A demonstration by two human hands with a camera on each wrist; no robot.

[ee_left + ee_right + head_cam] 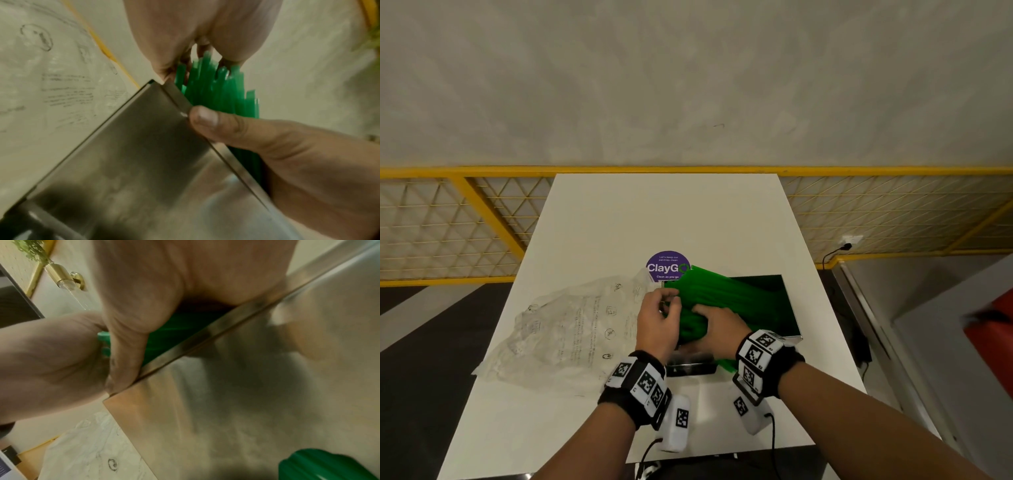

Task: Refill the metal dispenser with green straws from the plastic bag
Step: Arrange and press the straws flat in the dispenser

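Observation:
The metal dispenser (795, 318) stands open at the table's centre right, its shiny side filling the left wrist view (133, 146) and right wrist view (246, 402). A thick pile of green straws (726, 291) lies across its top opening. My left hand (664, 311) curls round the straws' left ends (216, 91), thumb (205, 118) against the metal rim. My right hand (717, 329) lies palm down on the pile, thumb (125, 353) beside the rim, straws (174, 331) under the palm; its fingers are hidden. The crumpled plastic bag (571, 329) lies flat to the left.
The white table (654, 212) has a round purple sticker (667, 267) just behind the dispenser. More green (726, 363) shows at the dispenser's front, by a dark tray (688, 365). A yellow mesh railing (465, 222) runs behind the table. A red object (993, 329) stands at the far right.

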